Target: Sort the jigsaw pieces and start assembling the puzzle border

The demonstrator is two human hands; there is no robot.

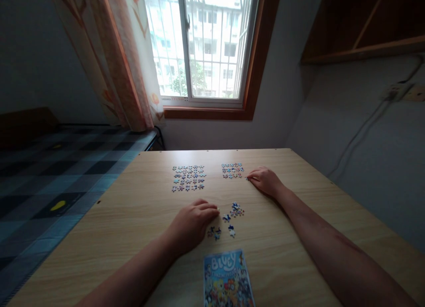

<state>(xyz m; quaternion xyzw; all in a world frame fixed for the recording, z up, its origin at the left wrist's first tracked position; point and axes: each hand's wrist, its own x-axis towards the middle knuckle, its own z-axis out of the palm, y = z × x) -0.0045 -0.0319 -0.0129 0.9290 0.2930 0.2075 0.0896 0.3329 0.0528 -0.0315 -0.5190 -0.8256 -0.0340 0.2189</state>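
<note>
My left hand [194, 224] rests palm down on the wooden table [133, 218], its fingertips just left of a few loose jigsaw pieces [230, 218]. My right hand [265, 181] lies farther away, fingers pinched on a small puzzle piece [247, 178] at the right edge of a small sorted group of pieces [232, 170]. A larger sorted group of pieces [188, 178] is laid out in rows to the left of it. A Bluey picture card [227, 278] lies at the near edge between my forearms.
A bed with a checked blue cover [49, 174] stands along the table's left side. Behind the table are a barred window [202, 41], a floral curtain [116, 55] and a wall. A wooden shelf [361, 28] hangs at upper right, with a wall socket and cable [395, 92].
</note>
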